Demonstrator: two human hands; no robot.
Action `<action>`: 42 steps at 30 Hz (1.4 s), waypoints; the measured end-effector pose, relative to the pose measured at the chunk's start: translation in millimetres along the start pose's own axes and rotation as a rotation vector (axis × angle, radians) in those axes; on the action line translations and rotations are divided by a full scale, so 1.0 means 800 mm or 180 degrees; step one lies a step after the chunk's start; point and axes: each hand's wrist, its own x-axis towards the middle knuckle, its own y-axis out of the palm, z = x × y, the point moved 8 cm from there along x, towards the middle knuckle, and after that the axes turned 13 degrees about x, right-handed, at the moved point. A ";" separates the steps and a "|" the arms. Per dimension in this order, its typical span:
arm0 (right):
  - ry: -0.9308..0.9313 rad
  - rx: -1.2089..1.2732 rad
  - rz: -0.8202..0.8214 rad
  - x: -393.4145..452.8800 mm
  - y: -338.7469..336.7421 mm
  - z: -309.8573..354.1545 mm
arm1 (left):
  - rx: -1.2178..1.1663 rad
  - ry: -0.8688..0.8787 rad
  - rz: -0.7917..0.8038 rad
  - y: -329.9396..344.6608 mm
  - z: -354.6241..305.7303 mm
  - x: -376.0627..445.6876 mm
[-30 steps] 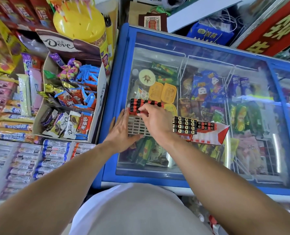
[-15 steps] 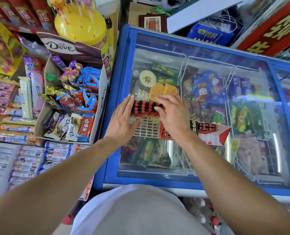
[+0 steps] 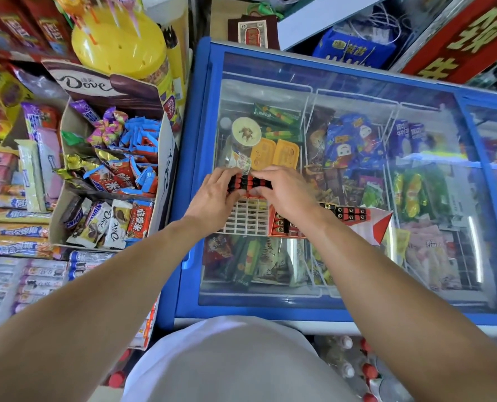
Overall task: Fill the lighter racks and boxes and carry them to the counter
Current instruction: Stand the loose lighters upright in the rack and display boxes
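A white grid lighter rack lies on the glass lid of the blue freezer. Its far rows hold red-and-black lighters; its near cells show bare. My left hand grips the left end of that lighter row, fingers curled over it. My right hand covers the right end, fingertips pinching the lighters. A red-and-white lighter box full of black lighters lies just right of the rack, partly hidden under my right wrist.
A Dove carton of chocolates stands left of the freezer, with a yellow tub behind it and snack shelves further left. Ice creams show through the freezer glass. Bottles stand on the floor below.
Both hands have closed in on the lighter row at the rack's far end. My left hand went from flat beside the rack to gripping the lighters.
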 end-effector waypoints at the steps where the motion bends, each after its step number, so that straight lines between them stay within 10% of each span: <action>1: -0.0008 0.0001 0.0002 -0.001 0.000 0.000 | -0.0001 -0.0005 0.0022 0.000 -0.001 0.000; 26: -0.0483 -0.0611 0.0200 -0.107 0.075 0.051 | 0.0692 -0.0289 -0.0153 0.014 0.050 -0.136; 34: 0.1744 0.1345 -0.0135 -0.202 0.106 -0.031 | 0.0897 -0.0470 0.0229 0.038 0.060 -0.144; 42: 0.2212 0.2106 -0.0608 -0.205 0.152 -0.055 | 0.0729 -0.0550 -0.0001 0.052 0.051 -0.170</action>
